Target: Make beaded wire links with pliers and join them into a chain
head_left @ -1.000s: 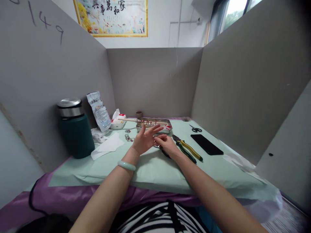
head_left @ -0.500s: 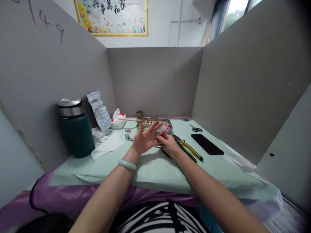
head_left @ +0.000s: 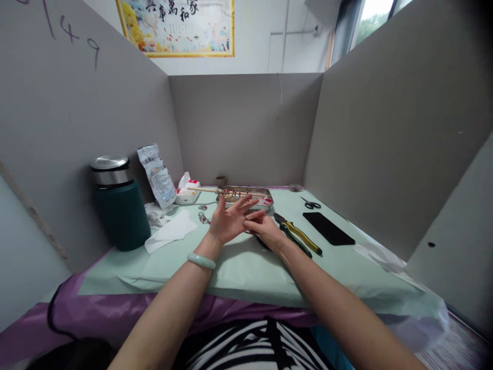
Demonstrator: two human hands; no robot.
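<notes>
My left hand (head_left: 231,222) is raised over the pale green mat (head_left: 239,267) with the palm up and fingers spread, a jade bangle (head_left: 201,261) on its wrist. My right hand (head_left: 265,229) meets it from the right, its fingertips pinched on a small metal piece (head_left: 245,218) at a left finger; the piece is too small to identify. A dark tool handle (head_left: 263,242) shows under my right hand. Just beyond the hands stands a metal tray (head_left: 265,194) with red and silver beads, and a wooden stick (head_left: 204,189) rests across its left end.
Green and yellow pliers (head_left: 298,236) lie right of my right hand, then a black phone (head_left: 328,228) and small scissors (head_left: 310,205). At the left stand a dark green flask (head_left: 119,205), a foil packet (head_left: 157,174), white tissues (head_left: 171,230) and small bead pieces (head_left: 203,217). Grey partitions enclose three sides.
The two hands stayed together, lifting slightly toward the tray and settling back. The left fingers shifted a little while the right fingertips kept working at them.
</notes>
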